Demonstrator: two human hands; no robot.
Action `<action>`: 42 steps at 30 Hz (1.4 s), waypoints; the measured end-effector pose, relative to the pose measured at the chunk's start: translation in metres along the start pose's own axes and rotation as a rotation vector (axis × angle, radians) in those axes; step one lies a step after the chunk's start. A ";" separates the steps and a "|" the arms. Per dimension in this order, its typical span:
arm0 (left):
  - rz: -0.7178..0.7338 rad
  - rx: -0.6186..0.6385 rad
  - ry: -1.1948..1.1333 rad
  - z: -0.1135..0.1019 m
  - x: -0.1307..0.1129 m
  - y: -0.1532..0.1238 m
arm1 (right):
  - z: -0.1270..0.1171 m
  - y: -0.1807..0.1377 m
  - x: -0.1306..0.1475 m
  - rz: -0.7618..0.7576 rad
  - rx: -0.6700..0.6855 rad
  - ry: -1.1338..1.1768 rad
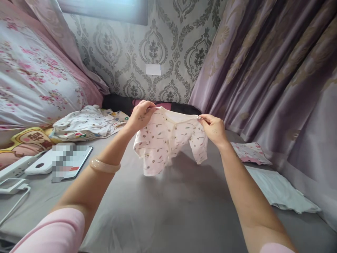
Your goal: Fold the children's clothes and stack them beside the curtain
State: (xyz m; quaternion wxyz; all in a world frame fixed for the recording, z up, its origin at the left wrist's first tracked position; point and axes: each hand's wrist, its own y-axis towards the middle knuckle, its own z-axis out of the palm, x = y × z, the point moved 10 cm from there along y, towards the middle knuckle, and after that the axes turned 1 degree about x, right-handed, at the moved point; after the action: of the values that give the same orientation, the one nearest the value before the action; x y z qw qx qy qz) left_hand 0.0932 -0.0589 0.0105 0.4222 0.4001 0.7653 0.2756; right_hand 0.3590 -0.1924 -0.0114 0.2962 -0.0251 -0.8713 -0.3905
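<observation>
A small pale pink baby top (168,140) with a tiny print hangs in the air above the grey bed sheet (173,203). My left hand (140,115) pinches its left shoulder, fingers closed on the cloth. My right hand (213,129) grips the right shoulder the same way. The garment's sleeves and hem droop down between my two arms. A pale bangle (104,166) sits on my left wrist.
A pile of printed baby clothes (84,124) lies at the back left. Floral bedding (34,80) is heaped on the left. A tablet (71,162), a white device (39,165) and a charger with cable (12,186) lie left. Folded cloths (279,191) rest right, by purple curtains (276,70).
</observation>
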 end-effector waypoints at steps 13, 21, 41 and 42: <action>-0.259 0.329 -0.741 0.006 -0.011 -0.027 | 0.029 -0.032 0.011 0.174 0.511 0.389; -0.257 0.209 -0.672 0.011 0.003 -0.021 | 0.023 -0.010 0.012 0.190 0.402 0.380; -0.178 0.241 -0.582 0.021 -0.004 -0.023 | 0.031 -0.009 0.012 0.158 0.412 0.459; -0.188 0.239 -0.585 0.024 -0.004 -0.024 | 0.030 -0.008 0.013 0.153 0.403 0.463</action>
State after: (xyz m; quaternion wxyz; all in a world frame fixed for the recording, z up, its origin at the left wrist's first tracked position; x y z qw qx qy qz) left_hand 0.1061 -0.0725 -0.0177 0.5978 0.4367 0.6720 0.0173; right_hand 0.3315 -0.1796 -0.0258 0.5141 0.0582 -0.8362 -0.1817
